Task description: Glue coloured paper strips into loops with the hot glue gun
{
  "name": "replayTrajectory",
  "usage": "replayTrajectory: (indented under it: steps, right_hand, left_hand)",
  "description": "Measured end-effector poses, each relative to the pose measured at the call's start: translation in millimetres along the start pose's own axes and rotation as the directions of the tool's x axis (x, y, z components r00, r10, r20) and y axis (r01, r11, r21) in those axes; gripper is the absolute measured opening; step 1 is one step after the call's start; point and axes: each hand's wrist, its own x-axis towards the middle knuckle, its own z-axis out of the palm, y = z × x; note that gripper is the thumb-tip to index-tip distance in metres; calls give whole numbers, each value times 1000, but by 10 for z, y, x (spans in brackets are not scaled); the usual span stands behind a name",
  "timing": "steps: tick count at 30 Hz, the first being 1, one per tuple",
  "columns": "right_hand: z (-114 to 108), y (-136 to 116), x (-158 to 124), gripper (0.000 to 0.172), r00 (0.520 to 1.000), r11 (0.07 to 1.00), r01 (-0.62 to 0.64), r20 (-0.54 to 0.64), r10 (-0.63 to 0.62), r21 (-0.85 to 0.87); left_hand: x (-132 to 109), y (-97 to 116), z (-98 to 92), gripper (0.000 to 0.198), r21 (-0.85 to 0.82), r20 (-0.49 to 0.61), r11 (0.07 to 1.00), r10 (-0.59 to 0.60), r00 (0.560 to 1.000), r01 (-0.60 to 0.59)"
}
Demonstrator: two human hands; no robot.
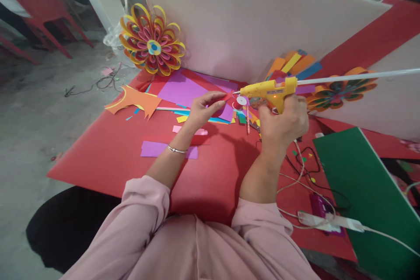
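My right hand point(285, 126) is wrapped round a yellow hot glue gun point(271, 89), with a long glue stick point(357, 77) poking out of its back. An orange light glows on the gun's side. My left hand point(206, 108) pinches a small red paper strip point(229, 96) between thumb and fingers. The gun's nozzle is at the far end of this strip; whether they touch I cannot tell. Just behind lies a spool of thread point(241, 101). Purple paper sheets point(182, 89) lie beyond my left hand, and a purple strip point(154, 149) is beneath that forearm.
A paper flower point(153, 47) leans on the white board point(223, 17) at back left. Another flower point(343, 89) stands at right. An orange paper cutout point(131, 100) lies left. A power strip point(330, 222), cables and a green board point(364, 183) occupy the right side of the red table point(98, 153).
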Motion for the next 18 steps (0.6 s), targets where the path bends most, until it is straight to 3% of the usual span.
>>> replayTrajectory:
  steps: [7, 18]
  right_hand:
    - [4, 13, 4, 25, 999, 1000, 1, -37, -1, -13]
    - [8, -5, 0, 24, 999, 1000, 3, -42, -3, -16]
  left_hand:
    - [5, -19, -8, 42, -99, -2, 994, -47, 999, 47]
    - [-6, 20, 20, 46, -64, 14, 997, -52, 999, 52]
